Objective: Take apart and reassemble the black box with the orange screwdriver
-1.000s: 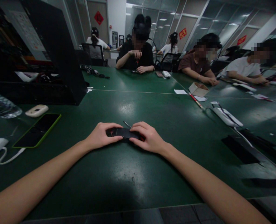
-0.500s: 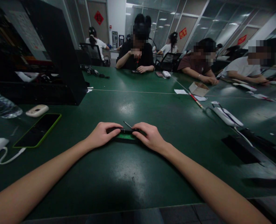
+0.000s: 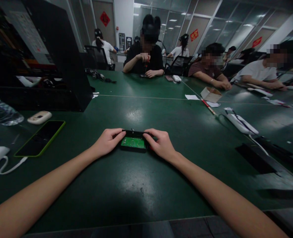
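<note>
A shallow black case [image 3: 134,150] lies on the green table in front of me, with a green circuit board [image 3: 133,142] showing inside it. Along its far side stands a dark strip [image 3: 134,133], a cover or wall; I cannot tell which. My left hand [image 3: 109,141] pinches the far left corner between thumb and fingers. At the far right corner, my right hand [image 3: 160,142] grips in the same way. The thin metal shaft of a tool [image 3: 133,130] pokes out just behind the case. Something red [image 3: 150,147] shows beneath my right hand, mostly hidden.
On the left are a phone [image 3: 40,138] with a white cable, a small cream device [image 3: 39,117], clear plastic wrap [image 3: 4,111] and a tall black cabinet [image 3: 79,76]. Rightward lie a white power strip [image 3: 242,122], black panels [image 3: 255,158] and an open box [image 3: 211,95]. Several people sit beyond.
The dark strip has tilted up and back between my hands, uncovering more of the green board. My fingers have shifted slightly with it. Less of the metal shaft shows.
</note>
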A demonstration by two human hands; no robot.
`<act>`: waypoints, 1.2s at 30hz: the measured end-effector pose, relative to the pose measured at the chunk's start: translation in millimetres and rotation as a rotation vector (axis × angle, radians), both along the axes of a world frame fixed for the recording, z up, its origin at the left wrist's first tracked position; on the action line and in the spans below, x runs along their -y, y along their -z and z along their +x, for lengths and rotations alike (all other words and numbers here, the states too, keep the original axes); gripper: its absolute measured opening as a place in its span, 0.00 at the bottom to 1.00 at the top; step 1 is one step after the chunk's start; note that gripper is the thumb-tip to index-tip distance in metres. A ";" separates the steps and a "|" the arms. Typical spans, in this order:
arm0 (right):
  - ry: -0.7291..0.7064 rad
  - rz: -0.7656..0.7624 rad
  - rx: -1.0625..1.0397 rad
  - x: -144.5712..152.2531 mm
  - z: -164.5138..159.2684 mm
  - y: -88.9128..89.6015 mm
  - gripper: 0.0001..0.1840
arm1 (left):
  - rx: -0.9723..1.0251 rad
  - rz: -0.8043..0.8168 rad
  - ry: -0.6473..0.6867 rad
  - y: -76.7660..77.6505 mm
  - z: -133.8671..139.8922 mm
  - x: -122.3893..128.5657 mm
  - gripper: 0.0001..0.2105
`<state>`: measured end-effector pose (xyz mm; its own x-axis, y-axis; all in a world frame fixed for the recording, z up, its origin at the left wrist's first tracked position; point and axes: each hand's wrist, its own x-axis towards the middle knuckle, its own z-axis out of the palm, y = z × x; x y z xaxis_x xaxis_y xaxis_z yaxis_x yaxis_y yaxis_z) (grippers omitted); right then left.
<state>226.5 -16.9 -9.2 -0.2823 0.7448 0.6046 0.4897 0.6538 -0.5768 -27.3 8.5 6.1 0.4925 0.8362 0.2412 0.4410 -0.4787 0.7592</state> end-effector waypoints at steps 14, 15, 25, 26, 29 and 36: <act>0.004 -0.003 0.011 -0.5 3.1 2.4 0.10 | 0.005 0.061 0.076 2.4 -1.6 8.5 0.42; -0.002 0.006 0.014 -0.6 3.2 2.8 0.11 | 0.000 0.069 0.086 2.9 -1.8 8.5 0.42; -0.108 0.087 0.108 0.0 6.9 0.5 0.18 | -0.015 0.101 0.141 2.6 -3.7 6.5 0.31; -0.107 0.098 0.108 0.0 6.9 0.1 0.18 | -0.014 0.100 0.137 2.4 -3.7 6.4 0.32; -0.106 0.102 0.104 0.1 6.9 0.0 0.18 | -0.007 0.088 0.128 1.7 -3.5 6.0 0.31; -0.087 0.064 0.119 -0.4 8.0 2.7 0.19 | -0.023 0.072 0.136 -2.2 -2.4 7.5 0.33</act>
